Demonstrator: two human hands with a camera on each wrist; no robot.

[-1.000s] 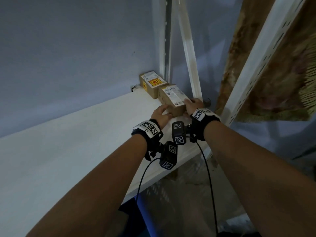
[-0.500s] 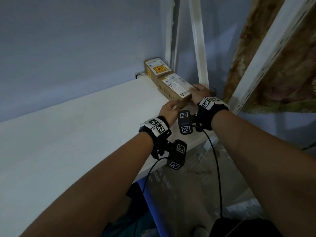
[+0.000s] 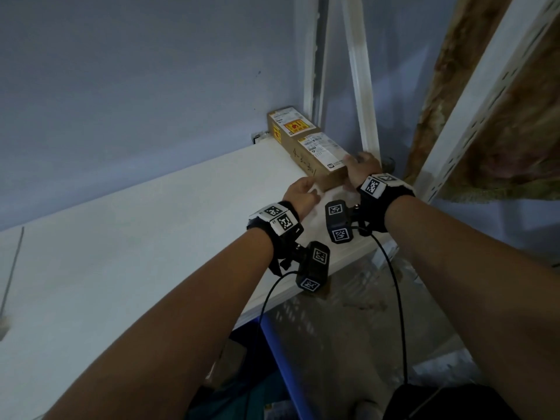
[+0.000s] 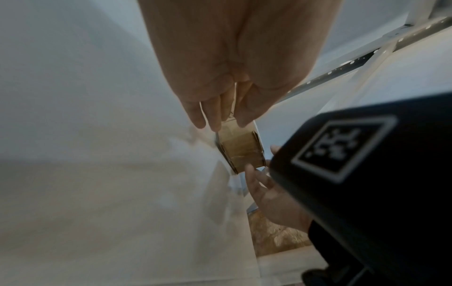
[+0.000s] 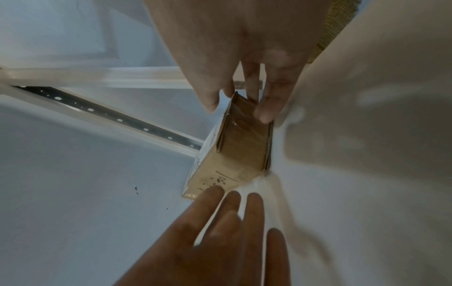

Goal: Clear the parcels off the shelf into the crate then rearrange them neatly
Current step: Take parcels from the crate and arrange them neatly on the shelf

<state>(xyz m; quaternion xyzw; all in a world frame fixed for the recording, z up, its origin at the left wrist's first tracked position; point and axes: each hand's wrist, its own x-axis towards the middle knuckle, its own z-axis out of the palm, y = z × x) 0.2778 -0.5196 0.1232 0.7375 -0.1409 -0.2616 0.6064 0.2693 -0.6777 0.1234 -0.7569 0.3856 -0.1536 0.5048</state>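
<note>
Handwritten scrawl on labelled parcel [image 3: 321, 160]

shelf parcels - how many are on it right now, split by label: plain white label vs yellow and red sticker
Plain white label only: 1, the near parcel that the right hand holds at its end, the left hand beside it
White label plus yellow and red sticker: 1, the far parcel in the corner of the shelf
Total: 2 parcels

Dim light; a blue-grey wall [image 3: 121, 86] behind white slotted uprights [image 3: 472, 95], a mottled brown curtain [image 3: 515, 140] at right.
</note>
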